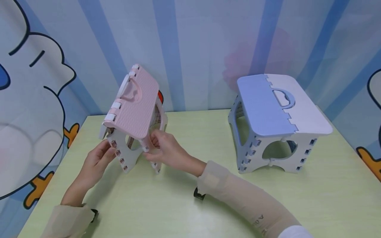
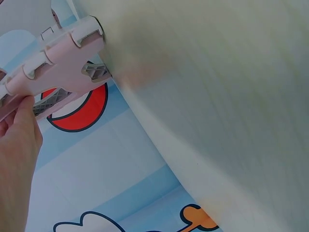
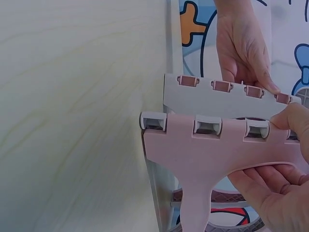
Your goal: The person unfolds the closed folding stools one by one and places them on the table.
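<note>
A pink and white folding step stool [image 1: 135, 102] stands partly folded on the table's left side, its top bent into a peak along the hinge line. My left hand [image 1: 96, 162] holds the edge of its left leg panel, with the fingers partly hidden behind it; in the left wrist view they touch the pink leg side [image 2: 63, 67]. On the near right, my right hand [image 1: 168, 148] grips the pink leg panel [image 3: 193, 145], thumb on the hinged edge and fingers through the opening. The two end panels stand in a V, apart at the bottom.
A blue and white folding stool [image 1: 259, 105] stands fully unfolded at the right. Both stools are on a pale green-yellow table [image 1: 190, 211]. Behind them hangs a striped blue cloth backdrop [image 1: 196, 49] with cartoon figures. A small black device [image 1: 198, 194] shows under the right sleeve.
</note>
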